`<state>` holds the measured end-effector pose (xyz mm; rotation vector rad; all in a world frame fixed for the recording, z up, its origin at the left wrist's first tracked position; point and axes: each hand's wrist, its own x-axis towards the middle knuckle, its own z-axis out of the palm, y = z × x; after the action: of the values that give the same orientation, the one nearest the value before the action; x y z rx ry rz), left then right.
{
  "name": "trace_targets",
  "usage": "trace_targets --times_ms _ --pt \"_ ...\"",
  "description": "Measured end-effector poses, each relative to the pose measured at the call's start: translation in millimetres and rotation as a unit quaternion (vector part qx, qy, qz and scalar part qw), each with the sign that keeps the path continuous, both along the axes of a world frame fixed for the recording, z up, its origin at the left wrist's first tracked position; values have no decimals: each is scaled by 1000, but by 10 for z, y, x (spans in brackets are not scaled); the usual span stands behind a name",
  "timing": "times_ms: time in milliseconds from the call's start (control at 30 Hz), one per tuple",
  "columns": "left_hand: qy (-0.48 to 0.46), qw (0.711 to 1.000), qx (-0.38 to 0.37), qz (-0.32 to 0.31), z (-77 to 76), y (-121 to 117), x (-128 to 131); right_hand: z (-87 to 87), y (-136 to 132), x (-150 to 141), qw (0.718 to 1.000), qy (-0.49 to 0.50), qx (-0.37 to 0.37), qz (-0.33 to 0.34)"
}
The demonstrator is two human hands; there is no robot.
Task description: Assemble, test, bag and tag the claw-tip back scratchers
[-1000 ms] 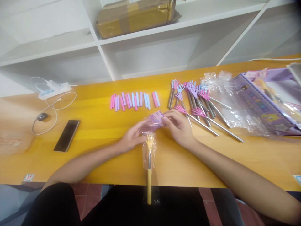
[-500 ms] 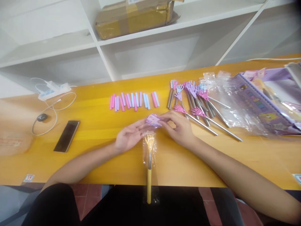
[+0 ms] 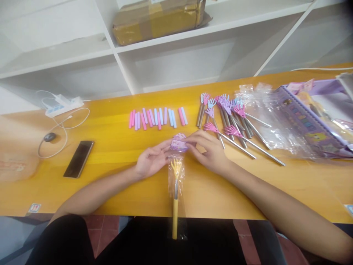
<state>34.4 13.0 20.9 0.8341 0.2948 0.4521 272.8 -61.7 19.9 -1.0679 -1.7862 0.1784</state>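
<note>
Between my two hands is a small purple printed card (image 3: 179, 144), folded at the top of a clear plastic bag (image 3: 180, 184). My left hand (image 3: 153, 159) grips the card's left side with its fingertips. On the other side, my right hand (image 3: 208, 150) pinches the card between thumb and fingers. Inside the bag lies a yellow back scratcher (image 3: 175, 198) with a hand-shaped head and a metal rod; its handle end reaches past the table's front edge. Several pink, purple and blue back scratchers (image 3: 227, 106) without handle sleeves lie beyond my right hand.
A row of pink, purple and blue tubes (image 3: 154, 117) lies ahead. At right are clear bags (image 3: 259, 99) and a purple display box (image 3: 300, 117). On the left are a phone (image 3: 78, 159), a cable and a power strip (image 3: 64, 106). White shelves (image 3: 176, 70) stand behind.
The card has tipped, and more of its folded front shows above the bag. My right fingers have shifted slightly on it. The bagged back scratcher has barely moved.
</note>
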Motion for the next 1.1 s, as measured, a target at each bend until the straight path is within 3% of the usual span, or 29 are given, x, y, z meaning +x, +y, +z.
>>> trace_targets --times_ms 500,800,1000,1100 --pt "-12 1000 17 8 71 -43 13 -59 -49 -52 998 -5 -52 46" --pt "-13 999 17 30 65 -61 24 -48 -55 -45 997 -5 -38 68" --pt "-14 999 31 7 54 -73 20 -80 -24 -61 993 72 -95 -16" --pt "-7 1000 30 5 14 -88 22 -79 -13 -68 992 80 -94 -25"
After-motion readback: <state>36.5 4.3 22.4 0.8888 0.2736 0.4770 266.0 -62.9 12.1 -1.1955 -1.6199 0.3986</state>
